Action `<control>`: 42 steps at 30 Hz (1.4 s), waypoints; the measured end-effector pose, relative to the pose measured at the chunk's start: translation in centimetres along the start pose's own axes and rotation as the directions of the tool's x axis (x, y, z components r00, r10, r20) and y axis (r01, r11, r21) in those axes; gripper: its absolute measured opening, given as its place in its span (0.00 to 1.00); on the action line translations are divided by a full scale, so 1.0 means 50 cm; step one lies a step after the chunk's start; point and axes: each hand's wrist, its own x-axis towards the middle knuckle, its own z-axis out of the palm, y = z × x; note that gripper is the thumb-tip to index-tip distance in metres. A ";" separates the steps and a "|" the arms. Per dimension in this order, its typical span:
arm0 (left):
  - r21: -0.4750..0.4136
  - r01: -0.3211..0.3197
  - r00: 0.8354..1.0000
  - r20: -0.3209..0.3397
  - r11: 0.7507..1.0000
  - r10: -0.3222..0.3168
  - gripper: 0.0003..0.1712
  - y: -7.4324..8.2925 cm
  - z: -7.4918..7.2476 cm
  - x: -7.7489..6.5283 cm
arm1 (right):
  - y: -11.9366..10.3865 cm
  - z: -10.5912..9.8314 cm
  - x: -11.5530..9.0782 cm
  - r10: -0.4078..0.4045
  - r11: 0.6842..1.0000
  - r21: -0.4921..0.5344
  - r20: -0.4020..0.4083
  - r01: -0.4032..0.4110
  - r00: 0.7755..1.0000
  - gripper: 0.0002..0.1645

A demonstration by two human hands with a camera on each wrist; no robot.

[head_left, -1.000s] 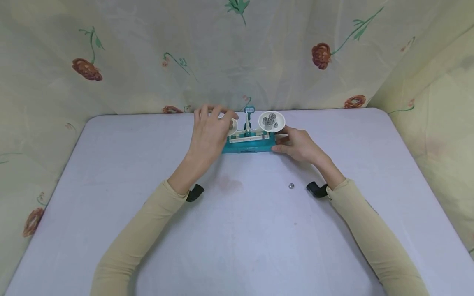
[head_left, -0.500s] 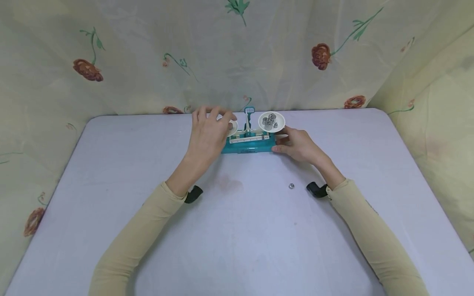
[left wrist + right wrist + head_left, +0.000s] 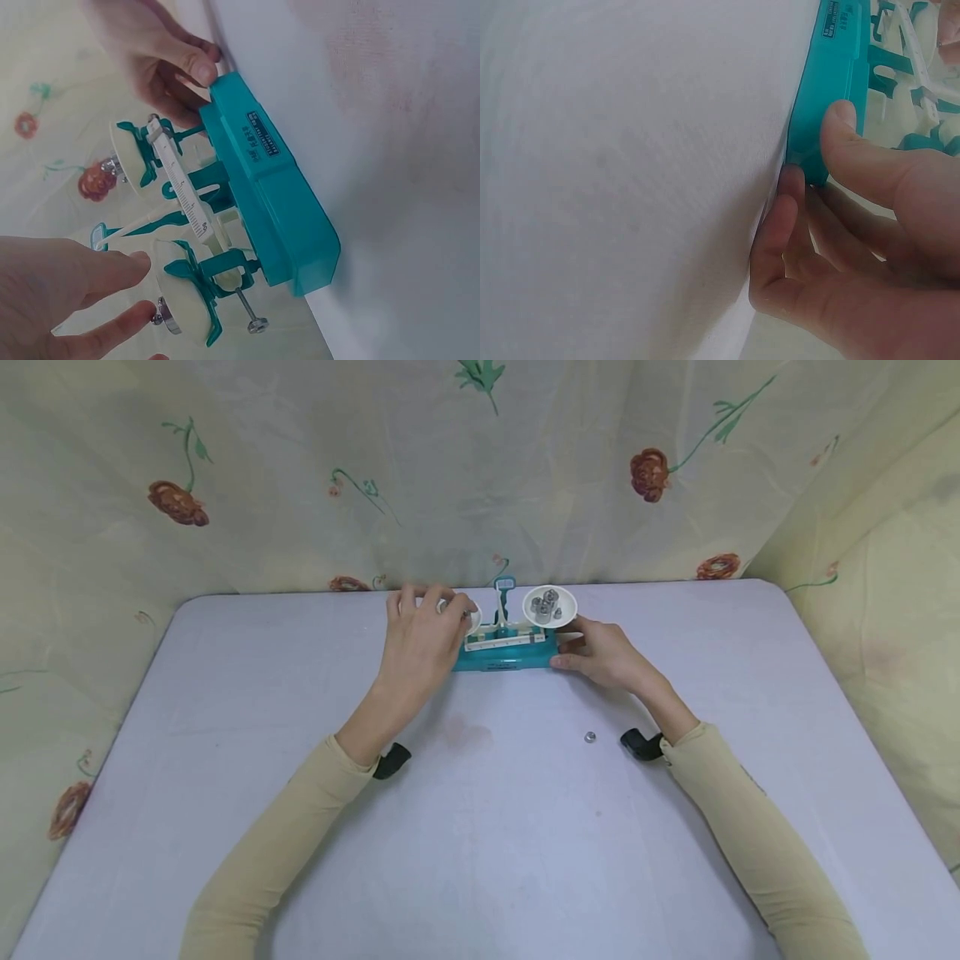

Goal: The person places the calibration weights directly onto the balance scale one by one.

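A teal balance scale (image 3: 504, 657) with two white pans stands at the table's far edge. My left hand (image 3: 420, 639) is over the left pan (image 3: 182, 300), thumb and index finger spread apart. The index fingertip is right at a shiny metal weight (image 3: 166, 315) in that pan. My right hand (image 3: 600, 652) grips the right end of the base, its thumb (image 3: 844, 120) on the teal front and its fingers around the end. Several metal weights (image 3: 546, 607) stand in the right pan (image 3: 571, 610).
A small metal weight (image 3: 590, 737) lies alone on the white table (image 3: 480, 827), in front of the scale and left of the right wrist's black camera mount (image 3: 642, 745). Flowered cloth (image 3: 420, 460) hangs behind the table.
My left hand has drawn back slightly, its fingers shifting over the left pan, where a bit of shiny metal now shows between them. The right hand stays on the base.
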 end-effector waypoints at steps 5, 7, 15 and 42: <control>-0.019 -0.010 1.000 -0.009 1.000 0.010 0.10 0.001 0.003 -0.007 | 0.000 0.000 -0.001 -0.002 1.000 0.000 -0.001 0.002 1.000 0.38; -0.019 -0.014 1.000 -0.005 1.000 0.013 0.11 0.002 0.003 -0.010 | 0.000 0.000 -0.001 0.002 1.000 -0.001 0.000 -0.002 1.000 0.38; -0.011 -0.018 0.999 0.039 1.000 0.018 0.13 0.015 -0.005 -0.025 | 0.003 0.001 -0.001 -0.001 1.000 -0.002 -0.001 0.001 1.000 0.38; -0.050 -0.259 0.960 0.096 0.965 0.262 0.11 0.119 0.033 -0.100 | 0.002 0.002 0.002 0.002 1.000 -0.009 -0.009 -0.002 1.000 0.39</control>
